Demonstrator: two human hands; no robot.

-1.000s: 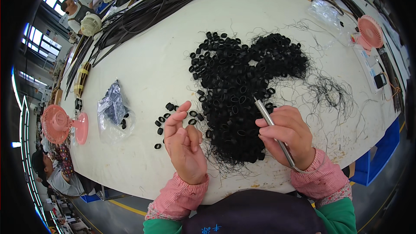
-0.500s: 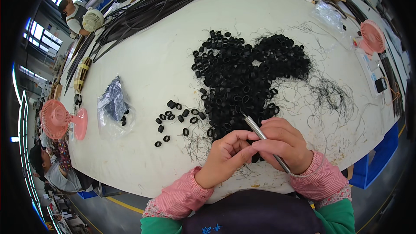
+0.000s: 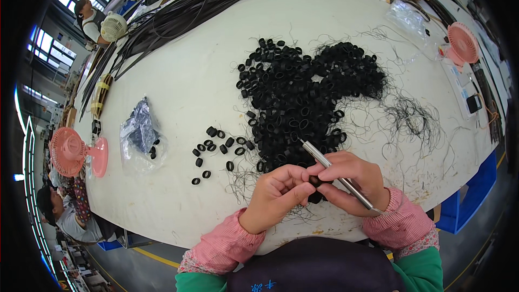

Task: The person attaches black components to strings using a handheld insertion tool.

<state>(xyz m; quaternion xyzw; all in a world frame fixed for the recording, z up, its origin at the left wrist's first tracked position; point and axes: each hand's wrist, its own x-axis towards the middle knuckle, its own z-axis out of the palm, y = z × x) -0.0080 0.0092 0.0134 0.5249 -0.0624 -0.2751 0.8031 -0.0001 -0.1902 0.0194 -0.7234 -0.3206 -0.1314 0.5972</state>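
Note:
Between the fingertips of both hands is a small black ring (image 3: 314,181), partly covered by the fingers. My left hand (image 3: 275,194) pinches it from the left, thumb and index finger together. My right hand (image 3: 358,177) touches the ring's other side while a silver pen-shaped tool (image 3: 318,154) lies across its grip, with the thin tip aimed up and left and a thin cord near the rear end. Just beyond my hands spreads a big heap of black rings (image 3: 294,103) with fine loose threads. Several loose rings (image 3: 230,141) lie to its left.
On the left are a clear plastic bag (image 3: 141,135) and a pink fan (image 3: 69,151); another pink fan (image 3: 463,42) stands at right. Long black strips (image 3: 173,19) lie at the far left. A thread tangle (image 3: 413,119) sits right of the heap. Other people work beyond the table.
The black ring now shows between my fingertips, where fingers hid it before. My right fingers have shifted, and the tool's rear end has swung slightly right and up.

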